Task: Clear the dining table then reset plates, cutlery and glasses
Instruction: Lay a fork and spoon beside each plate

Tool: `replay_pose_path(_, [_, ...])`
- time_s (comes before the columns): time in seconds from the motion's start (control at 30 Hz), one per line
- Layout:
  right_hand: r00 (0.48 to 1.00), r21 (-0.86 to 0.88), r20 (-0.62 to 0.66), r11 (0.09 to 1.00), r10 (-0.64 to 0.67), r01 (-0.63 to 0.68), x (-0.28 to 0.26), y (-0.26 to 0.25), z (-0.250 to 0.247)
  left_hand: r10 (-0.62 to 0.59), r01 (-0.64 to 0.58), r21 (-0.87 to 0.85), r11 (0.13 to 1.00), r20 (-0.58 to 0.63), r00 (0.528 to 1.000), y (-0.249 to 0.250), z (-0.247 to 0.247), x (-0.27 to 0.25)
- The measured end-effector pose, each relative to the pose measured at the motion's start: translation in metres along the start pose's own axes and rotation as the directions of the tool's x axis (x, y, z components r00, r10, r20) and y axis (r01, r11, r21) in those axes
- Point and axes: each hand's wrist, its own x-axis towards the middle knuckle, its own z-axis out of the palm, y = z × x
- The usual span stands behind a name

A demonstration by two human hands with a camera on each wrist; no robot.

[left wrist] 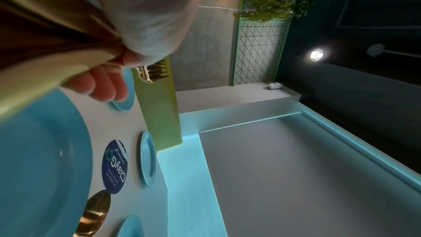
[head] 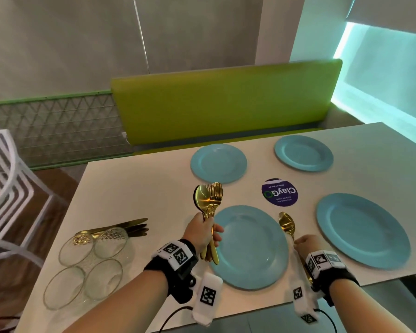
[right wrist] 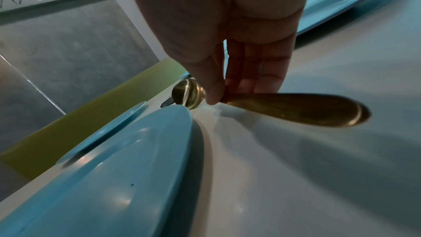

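Head view: the left hand (head: 202,233) is closed around a bundle of gold cutlery (head: 209,203), spoons and forks standing upright out of the fist above the left edge of the near left plate (head: 250,246), handles poking out below the palm. The right hand (head: 308,243) pinches a single gold spoon (head: 286,224) by its handle, bowl pointing away from the person, in the gap between the near left plate and the near right plate (head: 363,229). In the right wrist view the thumb and fingertips (right wrist: 248,84) press together on the handle, whose broad end hangs just above the white table (head: 139,188).

Four blue plates are laid out: the two near ones plus a far left plate (head: 218,163) and a far right plate (head: 303,153). A round purple sticker (head: 280,192) lies on the table between the four.

At the table's left end stand four clear glasses (head: 89,263) in a close cluster, two by two. Just behind them lies a bunch of gold knives (head: 127,227), blades pointing right; how many there are cannot be told. The pieces in the left hand's bundle overlap too much to count.
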Motion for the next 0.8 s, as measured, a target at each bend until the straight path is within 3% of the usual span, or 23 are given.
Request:
replay_pose_path(0.37, [0.996,-0.069,-0.085,0.997,-0.033,0.028,0.008,-0.005,0.004,0.016,-0.016,0.007,1.000,-0.013,1.000,0.000,0.012,-0.003])
replay_pose_path(0.53, [0.992,0.008,-0.122,1.000,-0.025,0.027,0.002,-0.012,0.000,0.008,-0.008,-0.012,1.000,-0.007,1.000,-0.002,0.013,-0.005])
replay_pose_path(0.67, [0.970,-0.002,-0.127,0.978,-0.207,0.209,-0.016,-0.042,0.002,-0.023,0.021,-0.091,0.996,-0.014,1.000,-0.006,0.014,-0.008])
replay_pose_path(0.8, [0.902,0.103,0.053,0.901,-0.428,0.421,-0.059,-0.083,0.029,-0.023,0.024,-0.104,0.994,0.008,1.000,-0.010,0.013,-0.015])
